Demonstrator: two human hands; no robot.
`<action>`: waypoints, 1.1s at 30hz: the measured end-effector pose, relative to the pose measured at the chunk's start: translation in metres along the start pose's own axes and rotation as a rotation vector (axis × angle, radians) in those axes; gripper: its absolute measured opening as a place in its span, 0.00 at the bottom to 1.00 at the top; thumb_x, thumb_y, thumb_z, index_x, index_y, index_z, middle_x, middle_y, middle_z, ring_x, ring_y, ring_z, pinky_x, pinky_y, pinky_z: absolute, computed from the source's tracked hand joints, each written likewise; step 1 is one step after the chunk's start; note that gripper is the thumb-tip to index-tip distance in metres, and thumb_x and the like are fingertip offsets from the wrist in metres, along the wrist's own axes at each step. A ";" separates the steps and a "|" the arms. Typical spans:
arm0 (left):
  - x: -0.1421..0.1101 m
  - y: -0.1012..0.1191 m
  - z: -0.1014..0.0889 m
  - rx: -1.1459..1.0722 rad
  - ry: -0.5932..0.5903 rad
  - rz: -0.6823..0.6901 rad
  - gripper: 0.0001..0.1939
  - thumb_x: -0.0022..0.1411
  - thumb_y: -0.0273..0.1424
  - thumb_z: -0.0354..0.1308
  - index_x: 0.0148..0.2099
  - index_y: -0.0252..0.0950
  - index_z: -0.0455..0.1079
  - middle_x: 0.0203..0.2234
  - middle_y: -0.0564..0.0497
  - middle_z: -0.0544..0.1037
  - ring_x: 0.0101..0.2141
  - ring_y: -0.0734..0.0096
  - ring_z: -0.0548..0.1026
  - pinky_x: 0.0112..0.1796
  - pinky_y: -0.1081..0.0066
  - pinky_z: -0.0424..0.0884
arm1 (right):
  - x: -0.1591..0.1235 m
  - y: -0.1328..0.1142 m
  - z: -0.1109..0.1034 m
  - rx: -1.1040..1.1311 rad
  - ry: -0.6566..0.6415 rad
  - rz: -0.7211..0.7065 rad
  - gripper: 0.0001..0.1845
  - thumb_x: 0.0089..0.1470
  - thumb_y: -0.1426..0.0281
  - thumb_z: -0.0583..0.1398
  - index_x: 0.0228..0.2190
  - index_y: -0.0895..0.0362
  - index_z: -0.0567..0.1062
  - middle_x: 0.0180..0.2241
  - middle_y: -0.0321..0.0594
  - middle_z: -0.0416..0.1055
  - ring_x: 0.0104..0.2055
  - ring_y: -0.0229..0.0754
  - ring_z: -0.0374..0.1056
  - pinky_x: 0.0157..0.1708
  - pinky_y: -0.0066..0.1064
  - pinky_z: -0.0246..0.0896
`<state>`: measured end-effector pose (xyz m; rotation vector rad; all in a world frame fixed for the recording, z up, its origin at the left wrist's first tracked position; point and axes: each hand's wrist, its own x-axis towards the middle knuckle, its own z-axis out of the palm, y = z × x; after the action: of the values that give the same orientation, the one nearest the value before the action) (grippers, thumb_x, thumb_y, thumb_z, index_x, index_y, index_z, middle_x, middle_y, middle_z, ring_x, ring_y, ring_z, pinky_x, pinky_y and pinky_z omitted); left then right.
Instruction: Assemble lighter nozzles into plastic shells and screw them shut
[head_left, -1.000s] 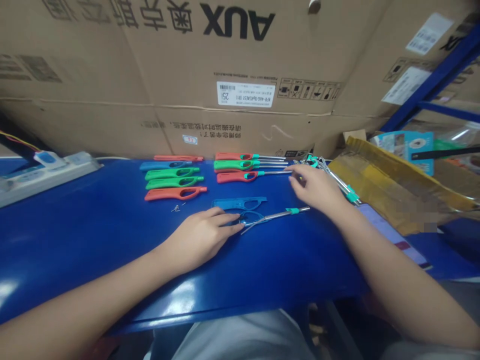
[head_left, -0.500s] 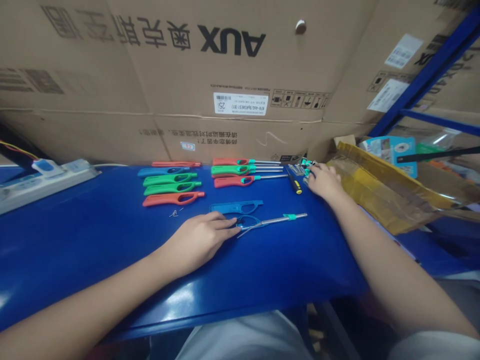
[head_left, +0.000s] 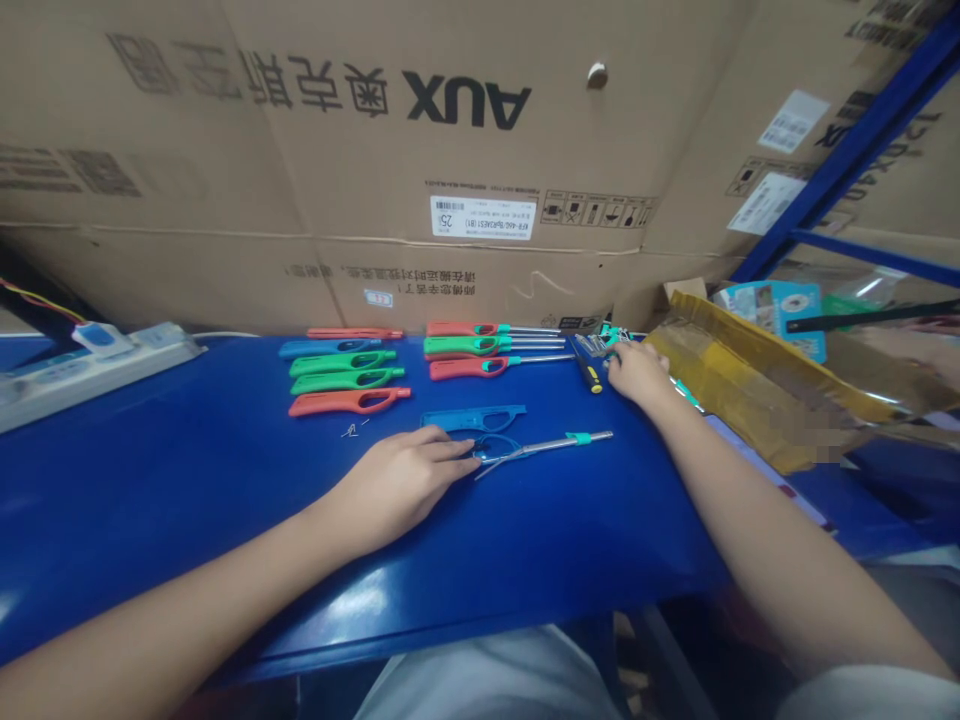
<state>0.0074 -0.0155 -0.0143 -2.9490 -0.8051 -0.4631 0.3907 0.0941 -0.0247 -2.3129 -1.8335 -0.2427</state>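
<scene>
My left hand [head_left: 405, 482] rests on the table, its fingertips holding the handle end of an opened blue gas lighter [head_left: 501, 447]. A metal tube [head_left: 551, 445] with a teal collar extends rightward from that lighter, and a thin metal strip lies across it. Just behind it is a loose blue handle half [head_left: 469, 417]. Farther back on the right, my right hand [head_left: 639, 372] has its fingers curled down among small metal parts [head_left: 592, 345] and teal pieces [head_left: 616, 332]; its fingertips are mostly hidden. A black and yellow screwdriver [head_left: 590, 375] lies beside that hand.
Red, green and blue handle pieces [head_left: 349, 402] lie stacked at the left, with several lighters with tubes [head_left: 469, 368] at the centre back. Tiny screws [head_left: 350, 431] are nearby. A taped carton [head_left: 750, 380] stands right, a power strip [head_left: 97, 370] left, a cardboard wall [head_left: 337, 180] behind.
My right hand has drawn slightly back and left, its fingers more curled. Teal-ended tubes now show between its wrist and the carton. My left hand stays on the blue lighter.
</scene>
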 end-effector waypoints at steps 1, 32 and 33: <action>0.000 0.000 0.000 0.003 -0.002 0.000 0.20 0.73 0.27 0.46 0.57 0.41 0.76 0.54 0.49 0.79 0.47 0.59 0.78 0.45 0.61 0.78 | 0.001 0.000 -0.001 0.006 0.008 -0.001 0.20 0.61 0.70 0.51 0.49 0.57 0.77 0.54 0.53 0.72 0.58 0.56 0.62 0.57 0.51 0.56; 0.002 0.005 -0.016 -0.090 -0.051 -0.088 0.14 0.65 0.25 0.53 0.49 0.40 0.76 0.49 0.50 0.81 0.46 0.59 0.79 0.46 0.61 0.76 | -0.032 -0.047 -0.025 0.987 -0.050 -0.237 0.17 0.46 0.65 0.65 0.39 0.57 0.76 0.42 0.46 0.78 0.40 0.45 0.76 0.41 0.37 0.74; 0.003 0.006 -0.017 -0.107 -0.065 -0.106 0.13 0.62 0.24 0.54 0.47 0.39 0.75 0.47 0.50 0.81 0.45 0.59 0.79 0.45 0.61 0.76 | -0.037 -0.051 -0.026 1.027 -0.098 -0.272 0.17 0.45 0.65 0.66 0.38 0.57 0.75 0.41 0.45 0.78 0.40 0.44 0.76 0.41 0.37 0.74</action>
<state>0.0081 -0.0217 0.0030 -3.0447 -0.9777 -0.4316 0.3319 0.0646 -0.0061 -1.3779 -1.6951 0.6426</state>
